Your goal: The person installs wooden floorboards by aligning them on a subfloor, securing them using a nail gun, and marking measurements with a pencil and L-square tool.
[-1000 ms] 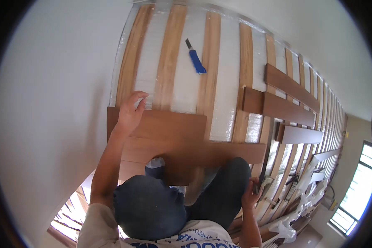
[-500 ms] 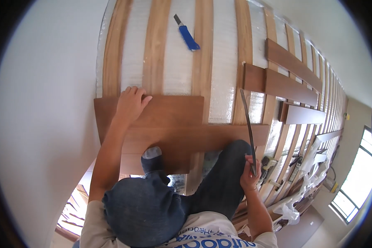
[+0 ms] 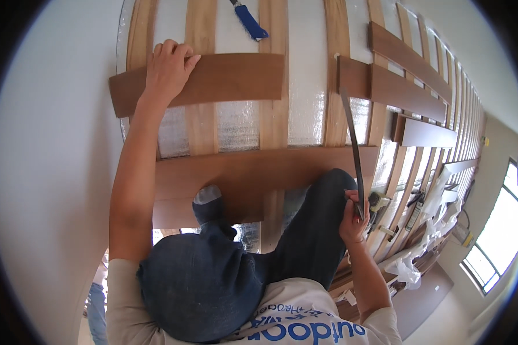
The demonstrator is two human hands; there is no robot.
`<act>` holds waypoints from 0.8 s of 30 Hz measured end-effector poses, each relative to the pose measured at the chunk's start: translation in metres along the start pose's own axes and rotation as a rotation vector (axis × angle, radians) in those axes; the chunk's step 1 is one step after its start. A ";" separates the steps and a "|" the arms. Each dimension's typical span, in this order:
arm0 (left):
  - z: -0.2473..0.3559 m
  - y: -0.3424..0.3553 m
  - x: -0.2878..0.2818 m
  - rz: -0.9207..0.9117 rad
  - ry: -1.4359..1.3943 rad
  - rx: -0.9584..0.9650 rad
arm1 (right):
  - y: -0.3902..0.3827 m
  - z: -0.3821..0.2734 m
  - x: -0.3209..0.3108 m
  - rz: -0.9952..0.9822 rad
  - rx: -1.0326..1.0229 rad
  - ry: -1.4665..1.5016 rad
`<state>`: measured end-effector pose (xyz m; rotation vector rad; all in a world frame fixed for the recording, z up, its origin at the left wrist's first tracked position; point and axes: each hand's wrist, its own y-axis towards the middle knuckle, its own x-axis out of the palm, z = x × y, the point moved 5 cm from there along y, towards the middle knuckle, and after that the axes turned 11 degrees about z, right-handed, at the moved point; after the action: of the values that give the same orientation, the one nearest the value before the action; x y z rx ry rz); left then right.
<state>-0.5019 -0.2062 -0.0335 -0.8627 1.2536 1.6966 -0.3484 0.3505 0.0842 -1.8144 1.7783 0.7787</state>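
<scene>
With its fingers curled over the far edge, my left hand (image 3: 170, 70) grips a short brown floorboard (image 3: 236, 80), which lies slightly skewed across the wooden joists. A strip of joists and silvery foil separates this piece from the longer brown floorboard (image 3: 259, 168) by my foot. By my right knee, my right hand (image 3: 354, 221) is closed around one end of a long, thin, dark metal bar (image 3: 354, 141), its free end pointing away from me. Beyond the short floorboard lies a blue-handled utility knife (image 3: 250, 23), partly cut off by the top of the picture.
Loose brown planks (image 3: 408, 89) rest across the joists at right. Farther right are a green and black power tool (image 3: 377, 201), a sealant tube (image 3: 415, 213) and crumpled plastic wrap (image 3: 406, 270). A white wall (image 3: 46, 144) rises at left. Another person's jeans (image 3: 96, 310) show at lower left.
My left hand has slid the short floorboard away from me, opening a gap to the longer one. My right hand keeps the metal bar by my knee. The view has shifted slightly.
</scene>
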 end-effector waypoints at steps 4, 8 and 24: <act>0.120 -0.019 -0.054 -0.260 -0.596 -0.074 | 0.003 -0.017 0.006 0.052 0.063 0.001; 0.204 -0.058 -0.107 -0.783 -1.090 -0.050 | 0.033 -0.105 0.100 0.042 -0.357 0.144; 0.203 -0.114 -0.096 -0.703 -1.717 -0.631 | 0.036 -0.137 0.138 -0.148 -0.164 0.135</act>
<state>-0.3684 -0.0147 0.0603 0.0887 -0.6872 1.4132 -0.3760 0.1548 0.0902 -2.1247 1.6804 0.7789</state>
